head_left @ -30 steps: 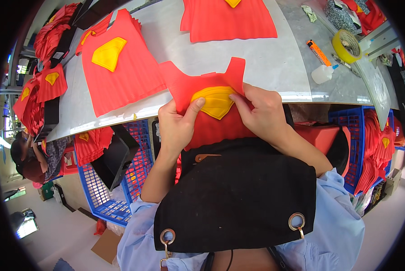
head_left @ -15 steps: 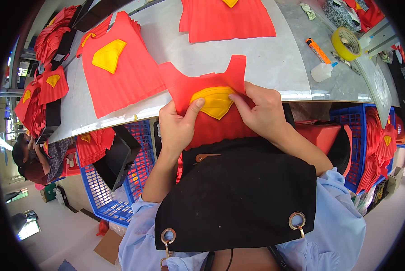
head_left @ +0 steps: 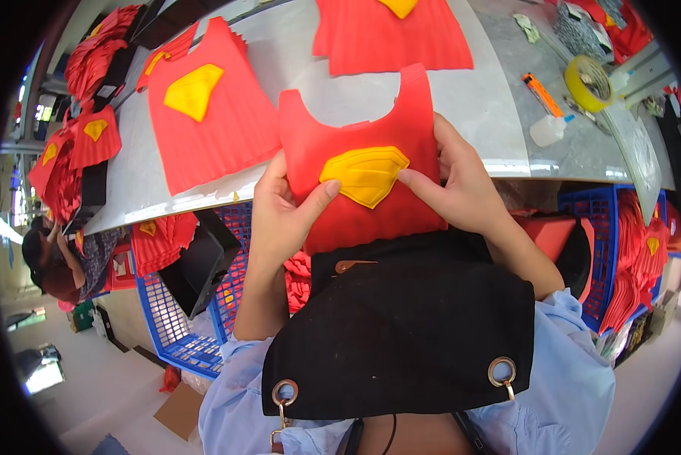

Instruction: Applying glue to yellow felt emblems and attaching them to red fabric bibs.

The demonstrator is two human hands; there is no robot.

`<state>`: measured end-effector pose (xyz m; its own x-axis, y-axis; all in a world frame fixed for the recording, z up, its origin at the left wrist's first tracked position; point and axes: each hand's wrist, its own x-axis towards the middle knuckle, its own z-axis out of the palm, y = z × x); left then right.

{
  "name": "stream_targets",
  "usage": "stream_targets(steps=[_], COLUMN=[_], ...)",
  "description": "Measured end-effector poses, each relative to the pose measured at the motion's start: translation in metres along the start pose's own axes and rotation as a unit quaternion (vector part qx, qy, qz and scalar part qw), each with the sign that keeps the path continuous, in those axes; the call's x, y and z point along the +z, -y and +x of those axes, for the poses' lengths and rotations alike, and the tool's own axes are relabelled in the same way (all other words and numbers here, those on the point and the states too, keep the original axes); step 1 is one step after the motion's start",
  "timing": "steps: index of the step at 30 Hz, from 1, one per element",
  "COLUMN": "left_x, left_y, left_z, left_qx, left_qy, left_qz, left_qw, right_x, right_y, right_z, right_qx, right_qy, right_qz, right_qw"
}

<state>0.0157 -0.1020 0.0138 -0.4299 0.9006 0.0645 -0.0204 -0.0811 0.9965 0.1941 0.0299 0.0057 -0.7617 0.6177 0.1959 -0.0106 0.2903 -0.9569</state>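
Note:
A sleeveless red foam-like chest piece (head_left: 355, 138) with a scooped neck hangs between my hands at the table's front edge. On its front sits a raised yellow shield-shaped patch (head_left: 364, 176). My left hand (head_left: 289, 212) grips the piece's left side, its thumb on the patch's left corner and its fingers behind. Along the other side, my right hand (head_left: 462, 178) holds it the same way, thumb at the patch's right corner. The lower end of the piece meets my black apron (head_left: 401, 334).
Similar red pieces lie stacked on the table (head_left: 500, 144) at left (head_left: 211, 136) and back (head_left: 393, 45). Yellow tape (head_left: 589, 83), an orange-handled cutter (head_left: 541, 95) and a white bottle (head_left: 547, 132) are at right. Blue crates (head_left: 166, 322) flank me; another person (head_left: 63, 265) is far left.
My hands have moved slightly apart along the red piece's sides. The piece now looks spread wider and flatter, with its shoulder straps raised higher and the patch facing up.

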Motion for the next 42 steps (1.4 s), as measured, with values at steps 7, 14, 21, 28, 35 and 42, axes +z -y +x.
stream_targets(steps=[7, 14, 21, 28, 35, 42], left_x=[-0.066, -0.153, -0.179, -0.176, -0.24, -0.247], left_y=[-0.056, -0.102, -0.083, -0.08, -0.047, -0.032], left_z=[0.02, 0.082, 0.1, 0.095, 0.061, 0.077], left_qx=[0.1, 0.066, 0.072, 0.089, -0.029, -0.203], left_qy=[-0.118, -0.155, -0.192, -0.216, -0.228, -0.161], left_qz=[0.089, 0.202, 0.371, 0.394, 0.215, 0.016], left_qw=[0.984, 0.965, 0.906, 0.889, 0.949, 0.966], right_x=[0.02, 0.075, 0.091, 0.085, 0.091, 0.119], right_y=[0.034, 0.038, 0.027, 0.017, 0.001, -0.011], right_z=[0.064, 0.148, 0.157, 0.15, 0.152, 0.19], right_qx=[-0.004, -0.064, -0.036, 0.002, 0.176, 0.202], right_qy=[0.118, 0.111, 0.09, 0.071, 0.113, 0.147], right_qz=[0.019, 0.098, 0.106, 0.077, 0.238, 0.408], right_qw=[0.993, 0.987, 0.99, 0.994, 0.948, 0.878])
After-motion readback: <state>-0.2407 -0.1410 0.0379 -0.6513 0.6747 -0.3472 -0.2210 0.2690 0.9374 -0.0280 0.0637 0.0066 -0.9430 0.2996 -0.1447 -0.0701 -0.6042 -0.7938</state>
